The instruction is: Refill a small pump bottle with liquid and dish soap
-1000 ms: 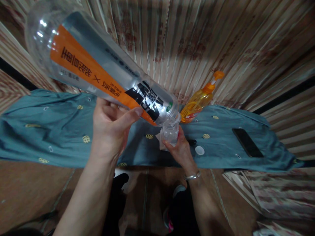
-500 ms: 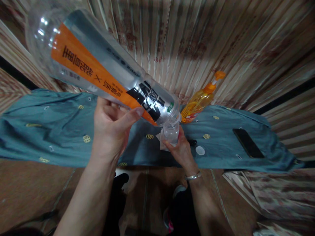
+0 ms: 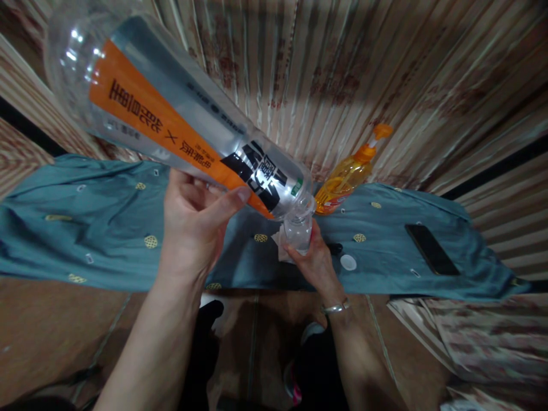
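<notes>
Cloth (image 3: 85, 228), teal with small gold motifs, covers a long surface whose near edge runs across the view just beyond the person's wrists, with brown floor below it. Striped curtain hangs close behind the far edge. Open cloth lies to the left of the hands; to the right the room is tighter, taken up by a white cap (image 3: 348, 262), a small dark cap (image 3: 335, 248) and, further right, a black phone (image 3: 431, 249), well apart from the hands. An orange pump bottle (image 3: 346, 174) stands at the back, just behind the right hand. The left hand (image 3: 192, 228) is raised, palm up, fingers and thumb wrapped under a large clear bottle (image 3: 180, 123) with a silver and orange label, tilted steeply so its base points up-left and its mouth down-right. That mouth meets the top of a small clear bottle (image 3: 297, 231), held upright above the cloth's near edge by the right hand (image 3: 314, 262), fingers curled round its lower part, a bracelet on the wrist.
</notes>
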Tool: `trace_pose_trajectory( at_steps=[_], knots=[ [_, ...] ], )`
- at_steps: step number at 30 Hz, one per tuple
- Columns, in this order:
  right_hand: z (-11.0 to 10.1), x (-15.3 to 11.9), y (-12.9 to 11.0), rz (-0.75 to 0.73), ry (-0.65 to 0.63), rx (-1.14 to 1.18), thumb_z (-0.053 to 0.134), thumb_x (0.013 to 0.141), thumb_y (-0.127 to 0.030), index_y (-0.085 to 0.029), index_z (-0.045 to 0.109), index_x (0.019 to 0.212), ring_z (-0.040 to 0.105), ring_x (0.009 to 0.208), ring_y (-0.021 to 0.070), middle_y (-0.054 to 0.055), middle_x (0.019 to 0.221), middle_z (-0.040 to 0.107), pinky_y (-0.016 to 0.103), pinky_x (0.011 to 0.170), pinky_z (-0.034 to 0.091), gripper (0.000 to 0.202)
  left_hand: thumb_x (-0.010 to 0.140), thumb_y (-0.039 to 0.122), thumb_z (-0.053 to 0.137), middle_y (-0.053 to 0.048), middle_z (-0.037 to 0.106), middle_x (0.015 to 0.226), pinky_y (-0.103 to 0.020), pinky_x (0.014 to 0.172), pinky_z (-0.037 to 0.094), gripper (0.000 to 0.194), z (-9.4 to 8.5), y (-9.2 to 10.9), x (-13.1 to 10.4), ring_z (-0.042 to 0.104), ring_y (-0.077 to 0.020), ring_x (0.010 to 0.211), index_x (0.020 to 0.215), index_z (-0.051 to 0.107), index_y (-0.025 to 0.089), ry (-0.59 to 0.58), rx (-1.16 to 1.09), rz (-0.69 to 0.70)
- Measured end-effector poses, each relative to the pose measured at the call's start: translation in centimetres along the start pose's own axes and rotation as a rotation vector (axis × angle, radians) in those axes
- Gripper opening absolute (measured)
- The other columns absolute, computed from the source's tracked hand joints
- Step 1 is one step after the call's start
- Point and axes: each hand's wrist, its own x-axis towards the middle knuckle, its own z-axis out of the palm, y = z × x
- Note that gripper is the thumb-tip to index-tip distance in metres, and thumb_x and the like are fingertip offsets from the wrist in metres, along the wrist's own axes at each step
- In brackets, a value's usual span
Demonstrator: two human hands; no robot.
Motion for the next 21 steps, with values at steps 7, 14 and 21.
trace_pose_trajectory(
  at_steps=[7,14,21],
  knots=[
    [0.01,-0.07,0.02,-0.007,-0.001,0.001,0.079,0.088,-0.042,-0.013,0.044,0.161,0.067,0.141,0.0369,0.022,0.151,0.068,0.056,0.117,0.057,0.086,0.052,0.012,0.098,-0.001,0.075,0.094,-0.06,0.111,0.059,0.048,-0.07,-0.02,0.05,0.077,-0.026,0.096,0.086,0.066,0.023,0.007,0.017,-0.006],
    [0.03,0.0,-0.08,-0.007,0.006,0.002,0.08,0.087,-0.042,-0.011,0.045,0.16,0.067,0.141,0.0369,0.023,0.151,0.067,0.056,0.117,0.056,0.087,0.051,0.013,0.1,-0.001,0.075,0.095,-0.062,0.112,0.058,0.052,-0.08,0.03,-0.01,0.076,-0.0259,0.098,0.087,0.064,0.024,0.013,0.02,-0.008],
    [-0.05,-0.03,-0.05,-0.004,-0.003,0.013,0.08,0.088,-0.043,-0.014,0.044,0.162,0.066,0.142,0.0364,0.021,0.153,0.067,0.055,0.117,0.056,0.087,0.056,0.014,0.1,-0.001,0.074,0.096,-0.064,0.113,0.057,0.049,-0.49,-0.21,0.05,0.077,-0.0267,0.1,0.088,0.065,0.024,-0.014,0.04,0.001]
  ],
)
